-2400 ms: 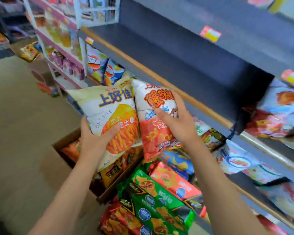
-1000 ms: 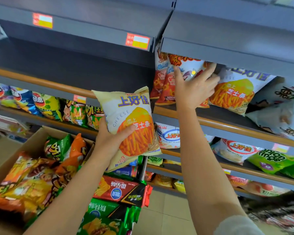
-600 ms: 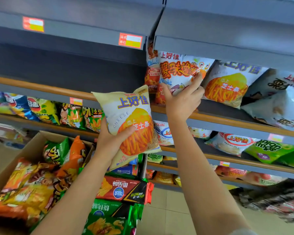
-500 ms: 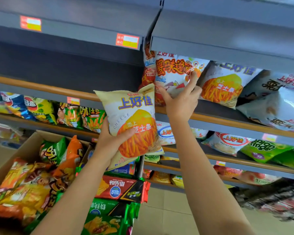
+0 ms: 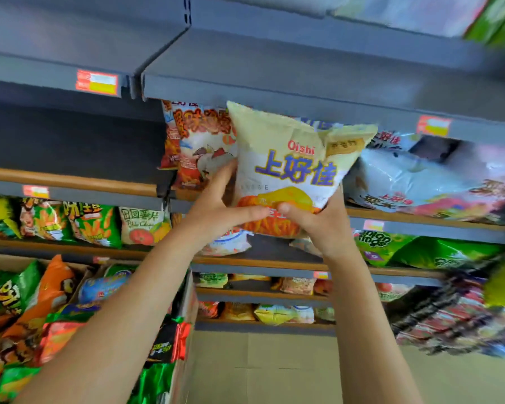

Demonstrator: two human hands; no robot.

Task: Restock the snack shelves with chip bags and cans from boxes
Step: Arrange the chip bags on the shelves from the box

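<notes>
Both hands now gripping the yellow cheese bag [image 5: 292, 170], left hand [image 5: 216, 211] and right hand [image 5: 318, 223] curling thumbs across its front, right hand having left the red-and-white bag [image 5: 199, 147], yellow bag now raised before the shelf [image 5: 303, 91].

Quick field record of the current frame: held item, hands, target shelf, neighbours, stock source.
held item: yellow chip bag, upright, lifted to shelf height
left hand: grips the bag's lower left, thumb across the front
right hand: grips the bag's lower right
target shelf: wood-edged shelf, bag in front of it, not yet set down
left neighbour: red-and-white chip bag standing on that shelf
right neighbour: pale bags lying on it, blurred
stock source: open box of mixed bags, lower left
</notes>
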